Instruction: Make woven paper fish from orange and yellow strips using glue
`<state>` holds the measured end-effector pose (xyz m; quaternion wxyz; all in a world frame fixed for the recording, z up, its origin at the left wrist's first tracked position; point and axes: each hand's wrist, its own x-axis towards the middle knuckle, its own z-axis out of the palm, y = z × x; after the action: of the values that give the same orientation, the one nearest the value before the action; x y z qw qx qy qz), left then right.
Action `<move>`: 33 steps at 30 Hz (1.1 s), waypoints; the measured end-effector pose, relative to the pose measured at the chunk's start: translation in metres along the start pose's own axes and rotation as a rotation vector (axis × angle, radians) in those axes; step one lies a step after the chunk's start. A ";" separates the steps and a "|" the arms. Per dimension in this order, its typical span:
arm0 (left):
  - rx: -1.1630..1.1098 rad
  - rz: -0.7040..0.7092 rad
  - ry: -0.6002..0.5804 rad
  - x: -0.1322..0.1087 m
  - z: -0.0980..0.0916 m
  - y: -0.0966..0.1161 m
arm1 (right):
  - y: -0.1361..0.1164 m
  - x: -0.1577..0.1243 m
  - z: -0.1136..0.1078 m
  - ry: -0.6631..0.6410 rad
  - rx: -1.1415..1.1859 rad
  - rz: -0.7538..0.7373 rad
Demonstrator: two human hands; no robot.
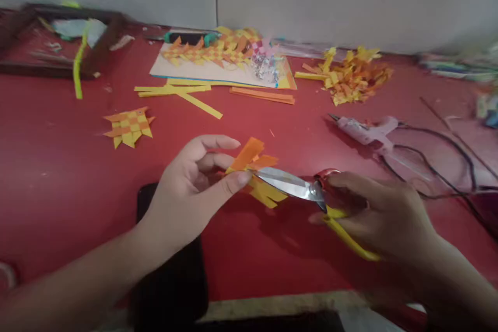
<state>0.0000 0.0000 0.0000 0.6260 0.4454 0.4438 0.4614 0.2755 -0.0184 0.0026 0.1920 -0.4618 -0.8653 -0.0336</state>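
My left hand [196,187] pinches a small woven piece of orange and yellow paper strips [254,168] just above the red table [62,176]. My right hand [383,212] is closed round the red and yellow handles of a pair of scissors [295,185]. The steel blades point left and their tips meet the strips of the woven piece. A finished woven paper square [129,127] lies to the far left of my left hand.
Loose yellow strips [179,92] and orange strips [262,95] lie mid-table before a card with more weaving [218,57]. A heap of paper offcuts [348,78], a pink glue gun [365,130] with black cable, a dark frame [58,36] and a black phone [171,270] surround me.
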 end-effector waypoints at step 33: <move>0.027 0.023 0.014 0.003 0.001 -0.007 | 0.005 -0.001 0.003 0.038 -0.037 0.061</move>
<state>0.0029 0.0014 -0.0069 0.6113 0.4556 0.4494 0.4656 0.2792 -0.0156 -0.0013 0.2006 -0.4907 -0.8463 -0.0524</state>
